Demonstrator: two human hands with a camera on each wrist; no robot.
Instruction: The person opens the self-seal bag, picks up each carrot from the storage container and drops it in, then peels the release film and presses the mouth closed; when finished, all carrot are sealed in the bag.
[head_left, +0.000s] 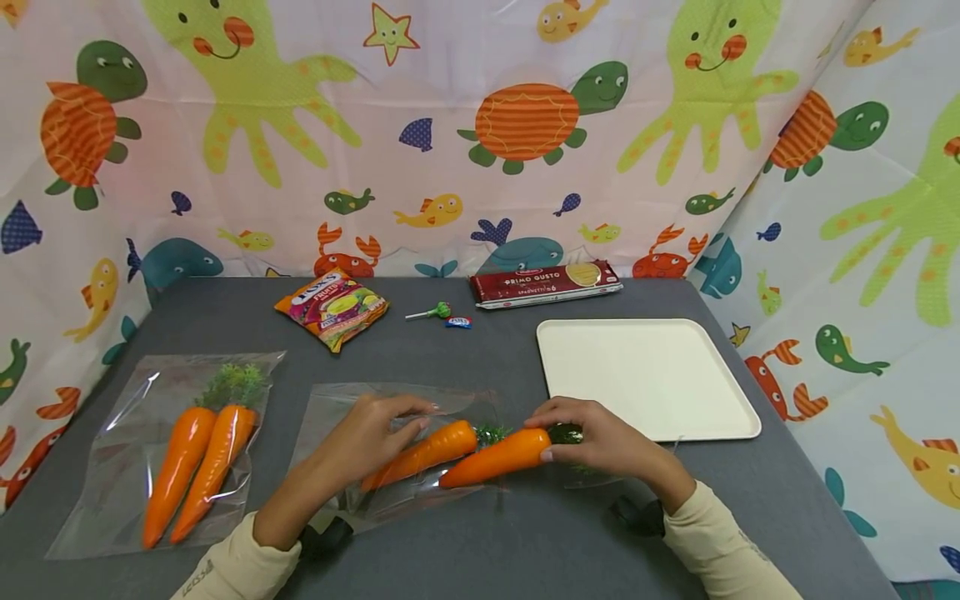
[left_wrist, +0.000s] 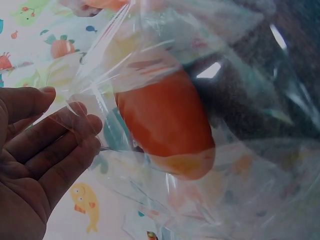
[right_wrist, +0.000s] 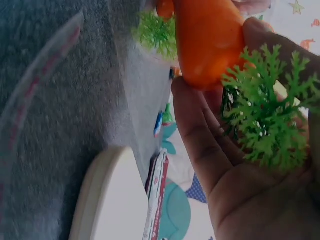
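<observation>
My right hand (head_left: 596, 437) pinches an orange toy carrot (head_left: 498, 458) at its thick end, thumb on one side and fingers on the other. Its green leafy top (right_wrist: 270, 110) lies against the palm. The tip points left over a clear plastic bag (head_left: 322, 412); I cannot tell whether it is inside. A second carrot (head_left: 438, 446) lies beside it, seen through the film in the left wrist view. At the bag, my left hand (head_left: 367, 437) touches the film with extended fingers (left_wrist: 60, 135), the thumb standing apart from them.
Another clear bag (head_left: 112, 467) with two carrots (head_left: 183, 458) lies at the left. Along the back are a colourful candy packet (head_left: 333, 308), a green lollipop (head_left: 442, 310), a small blue sweet (head_left: 459, 322) and a red biscuit pack (head_left: 546, 285). A white tray (head_left: 637, 375) stands at right.
</observation>
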